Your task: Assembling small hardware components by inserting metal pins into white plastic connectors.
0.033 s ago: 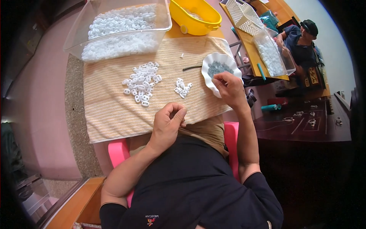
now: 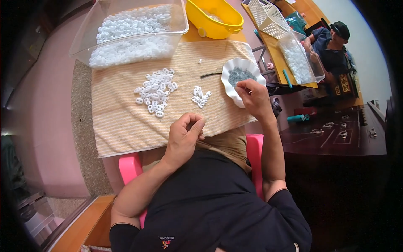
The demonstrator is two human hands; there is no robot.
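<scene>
Best to pinch one grey bit (image 2: 240, 74) at a time from the white bowl (image 2: 226, 80), upper right of centre, with the right hand (image 2: 256, 98), closed at the fingertips over its near side. Steady the left hand (image 2: 184, 134), curled closed near mid-frame. Cannot tell whether gripping anything with either.

Left hand (image 2: 184, 132) curled — right hand (image 2: 254, 96) farther forward, pinched.
</scene>
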